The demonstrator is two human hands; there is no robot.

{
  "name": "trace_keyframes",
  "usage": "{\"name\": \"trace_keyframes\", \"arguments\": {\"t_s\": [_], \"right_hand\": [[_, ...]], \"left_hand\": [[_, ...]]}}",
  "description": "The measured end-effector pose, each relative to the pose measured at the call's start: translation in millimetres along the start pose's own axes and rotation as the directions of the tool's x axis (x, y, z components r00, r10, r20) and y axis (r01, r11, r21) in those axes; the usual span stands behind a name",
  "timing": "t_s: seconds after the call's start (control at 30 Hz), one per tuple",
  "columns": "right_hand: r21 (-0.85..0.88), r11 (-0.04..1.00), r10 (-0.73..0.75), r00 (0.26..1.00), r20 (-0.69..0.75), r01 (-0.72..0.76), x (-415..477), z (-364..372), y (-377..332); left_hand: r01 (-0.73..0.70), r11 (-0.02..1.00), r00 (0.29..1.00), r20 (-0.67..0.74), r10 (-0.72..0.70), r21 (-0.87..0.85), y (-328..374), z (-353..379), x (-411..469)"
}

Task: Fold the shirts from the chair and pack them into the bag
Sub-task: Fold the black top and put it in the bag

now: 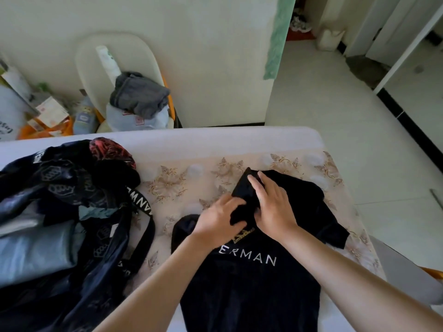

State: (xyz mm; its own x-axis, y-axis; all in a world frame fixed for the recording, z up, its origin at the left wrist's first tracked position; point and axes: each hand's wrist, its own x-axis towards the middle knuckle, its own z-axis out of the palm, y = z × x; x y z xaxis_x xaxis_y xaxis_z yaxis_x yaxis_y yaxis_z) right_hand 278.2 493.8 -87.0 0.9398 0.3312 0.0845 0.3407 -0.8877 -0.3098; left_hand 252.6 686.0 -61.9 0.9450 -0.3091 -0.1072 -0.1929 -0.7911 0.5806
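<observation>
A dark navy shirt (251,288) with white letters lies spread on the table (215,144) in front of me. One of its sleeves is folded up across the chest. My left hand (218,219) grips the folded cloth at its near left edge. My right hand (271,202) lies flat on the fold with straight fingers. The dark patterned bag (72,212) stands wide at the left of the table with grey folded clothes inside. Beyond the table a pale chair (96,58) carries a grey shirt (139,94) on a light one.
A lace cloth (172,183) covers the table under the shirt. Boxes and bottles (48,113) crowd the floor at the far left beside the chair. A white tiled floor (335,104) runs off to the right past the wall corner.
</observation>
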Motion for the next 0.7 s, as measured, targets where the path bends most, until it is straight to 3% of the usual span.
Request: {"name": "trace_keyframes", "arguments": {"t_s": [0.07,0.1,0.17,0.23,0.33,0.4,0.5,0.6,0.7], "right_hand": [[-0.083,0.996,-0.031,0.995,0.091,0.038,-11,1,8],[-0.118,0.992,-0.023,0.991,0.131,0.039,-18,4,14],[-0.155,0.988,0.017,0.981,0.191,0.013,-34,9,22],[-0.159,0.987,0.055,0.974,0.218,-0.02,-43,11,25],[-0.132,0.991,0.065,0.977,0.205,-0.038,-46,11,23],[-0.11,0.994,0.046,0.977,0.208,-0.023,-44,7,19],[-0.047,0.999,0.021,0.989,0.148,-0.014,-40,1,16],[0.12,0.988,0.095,0.995,0.043,-0.1,-31,-4,14],[0.334,0.912,0.266,0.963,-0.04,-0.238,-15,-14,3]], "left_hand": [[0.124,0.991,0.951,0.291,-0.104,-0.05,-1,13,-9],[0.175,0.982,0.937,0.32,-0.142,-0.076,-5,18,-11],[0.17,0.985,0.961,0.225,-0.158,-0.036,-12,20,-13],[0.103,0.989,0.983,0.143,-0.118,0.109,-16,21,-12],[0.016,0.954,0.971,0.223,-0.086,0.298,-12,24,-3],[0.018,0.954,0.952,0.286,-0.107,0.3,-8,29,2],[0.051,0.982,0.977,0.195,-0.086,0.181,-12,33,5],[0.057,0.997,0.991,0.116,-0.062,0.049,-9,22,1],[0.172,0.985,0.973,-0.155,-0.168,0.011,-1,-13,3]]}}
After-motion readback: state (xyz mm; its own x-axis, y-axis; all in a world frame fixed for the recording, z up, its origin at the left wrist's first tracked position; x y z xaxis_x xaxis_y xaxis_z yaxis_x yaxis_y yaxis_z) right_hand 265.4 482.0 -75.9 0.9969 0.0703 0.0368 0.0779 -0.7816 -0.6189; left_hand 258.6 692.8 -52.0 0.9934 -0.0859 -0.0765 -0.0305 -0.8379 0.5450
